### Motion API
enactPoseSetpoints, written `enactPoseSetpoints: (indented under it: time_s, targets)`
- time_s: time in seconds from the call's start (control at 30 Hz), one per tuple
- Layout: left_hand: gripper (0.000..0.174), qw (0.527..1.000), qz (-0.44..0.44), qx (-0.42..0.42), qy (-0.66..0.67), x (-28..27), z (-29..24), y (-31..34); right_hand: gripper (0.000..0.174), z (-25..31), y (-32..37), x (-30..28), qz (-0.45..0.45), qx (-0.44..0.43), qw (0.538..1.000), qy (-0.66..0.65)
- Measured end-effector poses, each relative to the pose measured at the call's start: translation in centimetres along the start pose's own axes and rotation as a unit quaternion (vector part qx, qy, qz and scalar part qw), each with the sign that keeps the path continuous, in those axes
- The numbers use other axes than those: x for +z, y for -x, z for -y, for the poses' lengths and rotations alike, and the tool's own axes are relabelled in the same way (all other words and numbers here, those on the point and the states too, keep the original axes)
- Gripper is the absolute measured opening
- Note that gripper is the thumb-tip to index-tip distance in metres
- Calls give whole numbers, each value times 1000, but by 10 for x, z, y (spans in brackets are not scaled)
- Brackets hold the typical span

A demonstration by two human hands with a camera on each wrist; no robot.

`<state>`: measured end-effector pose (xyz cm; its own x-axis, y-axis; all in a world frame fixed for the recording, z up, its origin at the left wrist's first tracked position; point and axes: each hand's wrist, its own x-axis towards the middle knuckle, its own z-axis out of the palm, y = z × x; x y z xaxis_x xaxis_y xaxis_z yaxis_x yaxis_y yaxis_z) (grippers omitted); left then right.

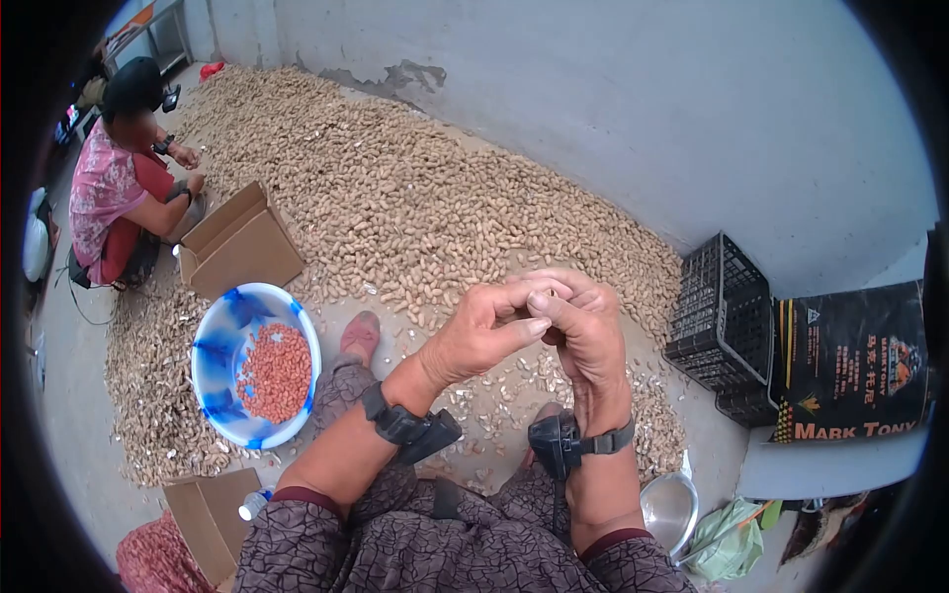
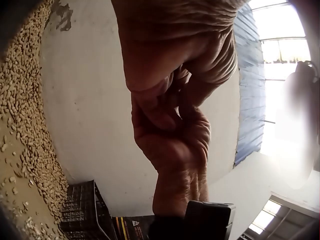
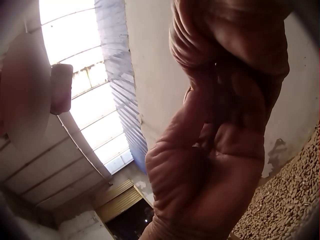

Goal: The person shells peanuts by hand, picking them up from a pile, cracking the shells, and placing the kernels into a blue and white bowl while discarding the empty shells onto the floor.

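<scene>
Both hands meet above the floor at the centre of the head view. Left hand (image 1: pixel 484 328) and right hand (image 1: pixel 591 331) have bent fingers, with the thumb tips close together over a small thing pinched between them. Fingers hide most of it, and whether it is a peanut cannot be told. In the left wrist view the left hand (image 2: pixel 175 47) is above and the right hand (image 2: pixel 175 150) below, their fingertips touching. The right wrist view has the right hand (image 3: pixel 235 40) on top, the left hand (image 3: pixel 205 175) beneath, the contact in shadow.
Unshelled peanuts (image 1: pixel 395 188) lie heaped along the wall. A blue-and-white basin (image 1: pixel 207 381) holds reddish kernels. Near it are a cardboard box (image 1: pixel 252 259) and a crouching person (image 1: pixel 111 183). Black crates (image 1: pixel 720 316), a printed bag (image 1: pixel 850 361) and a metal bowl (image 1: pixel 668 509) are on the right.
</scene>
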<state>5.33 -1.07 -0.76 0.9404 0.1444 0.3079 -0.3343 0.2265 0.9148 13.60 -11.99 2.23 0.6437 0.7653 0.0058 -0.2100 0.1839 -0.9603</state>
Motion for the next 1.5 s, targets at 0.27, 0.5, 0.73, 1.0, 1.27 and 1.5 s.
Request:
enactPoseSetpoints:
  time_s: [0.27,0.5,0.73,1.0,1.27,1.5]
  targets:
    - [31,998,-11,-9,63,4,-3,-5,28,-1,-5,-10,44,40,998,-31]
    - [30,994,-88,-23,57,2,1,-5,27,2,-6,-7,19,10,1000,10]
    - [26,963,-168,81,-196,12,11,-9,16,-4,-11,-9,-10,2,999,41]
    - [25,947,-224,112,-203,14,24,-15,12,-16,-15,0,-56,-18,997,-41]
    - [23,968,-248,19,25,13,27,-14,10,-25,-12,11,-88,-76,993,8]
    - [17,931,-222,-56,283,5,25,-12,6,-27,-10,16,-86,-136,985,65]
